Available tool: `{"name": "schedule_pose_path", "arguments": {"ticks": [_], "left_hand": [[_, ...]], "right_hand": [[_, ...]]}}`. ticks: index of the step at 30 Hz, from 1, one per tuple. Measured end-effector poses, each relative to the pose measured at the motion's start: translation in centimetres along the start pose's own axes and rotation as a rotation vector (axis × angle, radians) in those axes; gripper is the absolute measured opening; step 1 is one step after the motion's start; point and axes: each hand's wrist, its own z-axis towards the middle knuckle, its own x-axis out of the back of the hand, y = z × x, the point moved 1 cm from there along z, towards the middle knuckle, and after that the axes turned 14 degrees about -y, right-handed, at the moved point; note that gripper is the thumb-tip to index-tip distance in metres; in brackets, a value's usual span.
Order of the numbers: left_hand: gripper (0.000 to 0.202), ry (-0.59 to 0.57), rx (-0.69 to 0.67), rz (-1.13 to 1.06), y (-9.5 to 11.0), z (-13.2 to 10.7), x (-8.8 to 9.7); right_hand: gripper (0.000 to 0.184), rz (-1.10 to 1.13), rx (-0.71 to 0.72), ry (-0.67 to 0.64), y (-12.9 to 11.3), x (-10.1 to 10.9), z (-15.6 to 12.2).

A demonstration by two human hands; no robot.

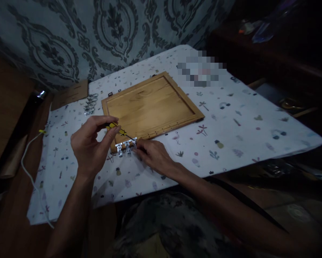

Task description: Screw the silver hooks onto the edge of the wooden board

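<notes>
While left hand [92,143] pinches yellow screwdriver [118,129], tip on metal hooks [126,146] | right hand [152,156] fingertips pinch hooks at near edge of wooden board [152,105] | board flat on patterned tabletop [230,136]

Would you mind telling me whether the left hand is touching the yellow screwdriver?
Touching. The head view shows the left hand pinching the screwdriver by its yellow handle between thumb and fingers, with no gap visible.

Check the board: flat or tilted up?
Flat. The board lies on the cloth, with no edge visibly lifted.
</notes>
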Motion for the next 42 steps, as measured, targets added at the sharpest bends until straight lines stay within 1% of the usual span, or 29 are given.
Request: {"name": "schedule_pose_path", "arguments": {"ticks": [2, 6, 11, 15, 20, 33, 35, 39, 42], "left_hand": [[0.013, 0.016, 0.002, -0.001, 0.38, -0.12, 0.13], [0.019, -0.007, -0.022, -0.027, 0.76, -0.23, 0.2], [0.02, -0.03, 0.015, -0.047, 0.4, -0.37, -0.18], [0.018, -0.029, 0.0, -0.007, 0.19, -0.57, -0.39], [0.015, -0.046, 0.013, 0.057, 0.31, -0.74, -0.27], [0.019, -0.05, 0.013, 0.069, 0.37, -0.86, -0.19], [0.02, -0.065, 0.006, 0.068, 0.56, -0.87, -0.14], [0.024, -0.14, -0.024, 0.04, 1.02, -0.83, 0.19], [0.026, -0.171, -0.046, 0.025, 1.09, -0.75, 0.49]], "right_hand": [[0.016, -0.007, -0.004, 0.004, -0.03, 0.03, -0.01], [0.014, -0.026, -0.032, -0.009, -0.17, 0.1, 0.0], [0.014, -0.025, -0.033, -0.005, -0.25, 0.12, 0.0], [0.015, -0.026, -0.028, -0.001, -0.21, 0.11, 0.02], [0.012, -0.038, -0.043, -0.021, -0.24, 0.17, 0.08], [0.013, -0.033, -0.059, -0.024, -0.31, 0.18, 0.01], [0.012, -0.037, -0.058, -0.02, -0.31, 0.17, 0.03], [0.011, -0.038, -0.052, -0.015, -0.31, 0.18, 0.03], [0.011, -0.043, -0.041, -0.015, -0.29, 0.16, 0.05]]}}
